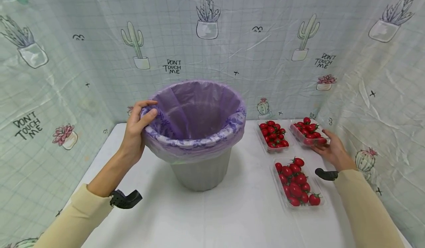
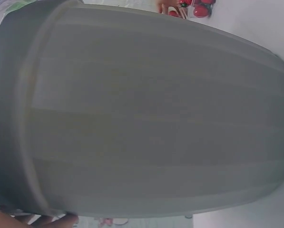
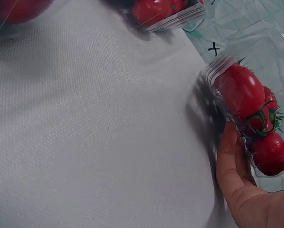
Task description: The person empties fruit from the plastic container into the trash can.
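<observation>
A grey trash bin (image 1: 202,174) stands on the white table, lined with a purple bag (image 1: 196,141) folded out over its rim. My left hand (image 1: 134,130) grips the bin's rim at the left, the thumb over the liner. Only its fingers (image 2: 61,221) show at the lower corner of the left wrist view, where the bin's wall fills most of the picture. At the far right, my right hand (image 1: 333,150) holds a clear plastic box of cherry tomatoes (image 3: 239,90) by its side. In the right wrist view this box looks tilted.
Another clear box of cherry tomatoes (image 1: 273,134) lies left of the held one, and a third box (image 1: 297,183) is nearer to me. A printed plastic sheet (image 1: 265,78) walls in the table (image 1: 206,222) at the back and both sides.
</observation>
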`<action>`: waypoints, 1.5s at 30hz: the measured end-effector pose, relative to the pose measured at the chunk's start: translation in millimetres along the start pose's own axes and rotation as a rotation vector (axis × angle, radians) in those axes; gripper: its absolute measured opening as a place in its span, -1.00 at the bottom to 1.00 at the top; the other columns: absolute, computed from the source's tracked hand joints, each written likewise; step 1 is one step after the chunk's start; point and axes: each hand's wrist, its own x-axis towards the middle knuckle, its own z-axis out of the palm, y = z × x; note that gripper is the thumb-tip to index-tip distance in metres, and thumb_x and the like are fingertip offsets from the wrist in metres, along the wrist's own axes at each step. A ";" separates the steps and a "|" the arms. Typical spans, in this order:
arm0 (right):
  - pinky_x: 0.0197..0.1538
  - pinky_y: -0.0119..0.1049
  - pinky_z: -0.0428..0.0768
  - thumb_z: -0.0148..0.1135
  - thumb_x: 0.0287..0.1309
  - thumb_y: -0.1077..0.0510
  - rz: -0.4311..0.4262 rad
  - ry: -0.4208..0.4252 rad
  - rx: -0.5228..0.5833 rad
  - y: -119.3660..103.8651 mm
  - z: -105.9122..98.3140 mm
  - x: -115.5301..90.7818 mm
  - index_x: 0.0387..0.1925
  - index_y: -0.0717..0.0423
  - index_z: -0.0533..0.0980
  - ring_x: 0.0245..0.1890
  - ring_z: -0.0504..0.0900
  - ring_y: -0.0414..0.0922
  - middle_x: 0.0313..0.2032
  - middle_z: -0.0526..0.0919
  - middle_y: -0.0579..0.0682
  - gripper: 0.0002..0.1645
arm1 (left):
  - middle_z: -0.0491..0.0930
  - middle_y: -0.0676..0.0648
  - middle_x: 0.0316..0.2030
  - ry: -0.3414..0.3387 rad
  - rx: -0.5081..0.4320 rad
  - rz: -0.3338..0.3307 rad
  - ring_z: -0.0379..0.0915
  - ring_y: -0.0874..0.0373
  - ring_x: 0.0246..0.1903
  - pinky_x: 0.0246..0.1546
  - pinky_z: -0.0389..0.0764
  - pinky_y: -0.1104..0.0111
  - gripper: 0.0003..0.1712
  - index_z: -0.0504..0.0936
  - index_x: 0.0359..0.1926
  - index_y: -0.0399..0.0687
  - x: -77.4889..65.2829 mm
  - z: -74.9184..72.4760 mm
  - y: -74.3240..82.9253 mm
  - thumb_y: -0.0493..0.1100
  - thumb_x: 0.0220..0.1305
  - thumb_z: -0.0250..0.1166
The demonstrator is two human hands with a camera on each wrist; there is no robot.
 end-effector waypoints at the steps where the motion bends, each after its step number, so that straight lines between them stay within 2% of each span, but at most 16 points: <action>1: 0.61 -0.22 -0.05 0.11 0.45 -0.22 0.001 -0.003 0.000 0.5 -0.4 0.1 0.40 -0.68 0.13 0.65 -0.22 -0.23 0.62 -0.46 -0.30 -0.39 | 0.30 -0.07 0.25 -0.003 0.002 0.003 0.22 0.07 0.21 0.21 0.23 0.28 -0.60 0.48 0.21 0.02 0.0 0.1 0.1 -0.08 0.40 0.16; 5: 0.63 -0.21 -0.07 0.05 0.47 -0.25 -0.003 -0.034 -0.018 0.9 -0.3 0.8 0.52 -0.70 -0.04 0.64 -0.25 -0.23 0.61 -0.37 -0.25 -0.25 | 0.31 -0.08 0.25 -0.006 0.013 0.003 0.25 0.06 0.21 0.22 0.24 0.28 -0.53 0.43 0.29 0.08 -0.4 0.9 1.3 -0.02 0.41 0.16; 10: 0.64 -0.18 -0.12 -0.04 0.51 -0.25 -0.014 -0.057 -0.028 -1.6 0.8 1.7 0.54 -0.71 -0.10 0.65 -0.32 -0.24 0.63 -0.40 -0.23 -0.26 | 0.33 -0.10 0.28 -0.002 0.050 0.004 0.29 0.05 0.19 0.21 0.28 0.28 -0.42 0.37 0.41 0.10 0.3 3.3 1.4 -0.01 0.41 0.16; 15: 0.64 -0.14 -0.17 -0.13 0.52 -0.30 -0.001 -0.066 0.027 -2.0 -0.4 0.3 0.51 -0.73 -0.04 0.65 -0.39 -0.17 0.61 -0.54 -0.30 -0.36 | 0.31 -0.03 0.30 0.002 0.086 0.022 0.19 0.05 0.26 0.26 0.18 0.29 -0.49 0.45 0.32 0.04 2.6 5.6 0.8 -0.08 0.37 0.16; 18: 0.64 -0.10 -0.19 -0.18 0.52 -0.34 -0.009 -0.086 0.058 0.1 -2.1 0.4 0.51 -0.73 -0.02 0.65 -0.41 -0.13 0.60 -0.58 -0.32 -0.37 | 0.33 0.00 0.26 0.001 0.091 0.018 0.18 0.06 0.26 0.25 0.19 0.30 -0.53 0.48 0.25 0.01 3.1 5.7 0.8 -0.13 0.33 0.18; 23: 0.64 -0.11 -0.23 -0.26 0.51 -0.37 -0.034 -0.122 0.097 1.3 -4.7 -0.2 0.48 -0.64 0.18 0.64 -0.43 -0.14 0.60 -0.57 -0.32 -0.43 | 0.33 0.00 0.21 -0.017 0.089 0.006 0.22 0.07 0.21 0.20 0.28 0.32 -0.53 0.47 0.23 -0.03 3.7 5.6 1.7 -0.19 0.29 0.17; 27: 0.63 -0.14 -0.26 -0.30 0.54 -0.35 -0.076 -0.149 0.085 -0.2 -3.0 -2.9 0.24 -0.54 0.48 0.64 -0.45 -0.13 0.61 -0.56 -0.30 -0.51 | 0.34 0.00 0.19 -0.007 0.088 0.010 0.22 0.08 0.19 0.19 0.26 0.32 -0.56 0.49 0.18 0.00 3.9 5.4 1.2 -0.21 0.26 0.17; 29: 0.63 -0.13 -0.24 -0.29 0.55 -0.33 -0.094 -0.159 0.070 -1.1 -0.4 -5.4 0.13 -0.49 0.55 0.64 -0.44 -0.13 0.62 -0.52 -0.28 -0.52 | 0.35 0.00 0.17 0.005 0.085 0.016 0.21 0.08 0.19 0.19 0.23 0.31 -0.57 0.50 0.16 0.01 3.6 5.3 0.4 -0.22 0.25 0.17; 32: 0.59 -0.07 -0.12 -0.24 0.55 -0.31 -0.120 -0.161 0.041 -2.9 4.6 -9.9 0.11 -0.44 0.55 0.65 -0.30 -0.08 0.62 -0.31 -0.15 -0.55 | 0.35 0.01 0.14 0.018 0.075 0.026 0.21 0.09 0.17 0.19 0.21 0.30 -0.59 0.50 0.12 0.03 3.1 5.6 -1.1 -0.24 0.22 0.16; 34: 0.55 -0.02 0.05 -0.19 0.54 -0.31 -0.129 -0.163 0.030 -4.4 8.9 -13.7 0.17 -0.44 0.53 0.64 -0.21 -0.08 0.59 -0.22 -0.21 -0.57 | 0.36 0.01 0.12 0.026 0.063 0.036 0.21 0.09 0.16 0.18 0.20 0.30 -0.61 0.51 0.09 0.04 3.0 5.9 -2.2 -0.25 0.21 0.15; 37: 0.47 0.03 0.20 -0.14 0.52 -0.31 -0.149 -0.173 0.005 -8.0 16.5 -18.7 0.24 -0.43 0.48 0.63 -0.17 -0.05 0.61 -0.25 -0.21 -0.56 | 0.38 0.01 0.08 0.041 0.052 0.049 0.23 0.10 0.13 0.16 0.21 0.32 -0.63 0.52 0.05 0.07 3.1 6.4 -3.9 -0.25 0.20 0.14; 39: 0.48 0.04 0.18 -0.13 0.52 -0.32 -0.160 -0.186 -0.006 -10.7 23.2 -22.8 0.25 -0.44 0.46 0.65 -0.22 -0.06 0.63 -0.43 -0.24 -0.57 | 0.39 0.01 0.06 0.052 0.045 0.056 0.24 0.11 0.11 0.14 0.22 0.33 -0.63 0.53 0.03 0.09 3.0 6.6 -5.2 -0.25 0.20 0.14; 43: 0.55 -0.01 -0.06 -0.18 0.52 -0.34 -0.177 -0.200 -0.030 -15.7 38.6 -32.3 0.22 -0.47 0.47 0.67 -0.31 -0.05 0.63 -0.49 -0.25 -0.56 | 0.40 0.02 0.04 0.077 0.027 0.073 0.25 0.12 0.07 0.11 0.25 0.34 -0.64 0.54 0.01 0.11 2.9 6.9 -8.1 -0.26 0.18 0.13; 45: 0.58 -0.02 -0.10 -0.21 0.52 -0.36 -0.188 -0.204 -0.048 -16.8 47.2 -37.9 0.23 -0.48 0.47 0.67 -0.33 -0.05 0.63 -0.49 -0.23 -0.54 | 0.41 0.02 0.02 0.089 0.012 0.081 0.26 0.12 0.06 0.10 0.26 0.35 -0.65 0.55 -0.01 0.11 3.2 7.1 -9.5 -0.26 0.17 0.13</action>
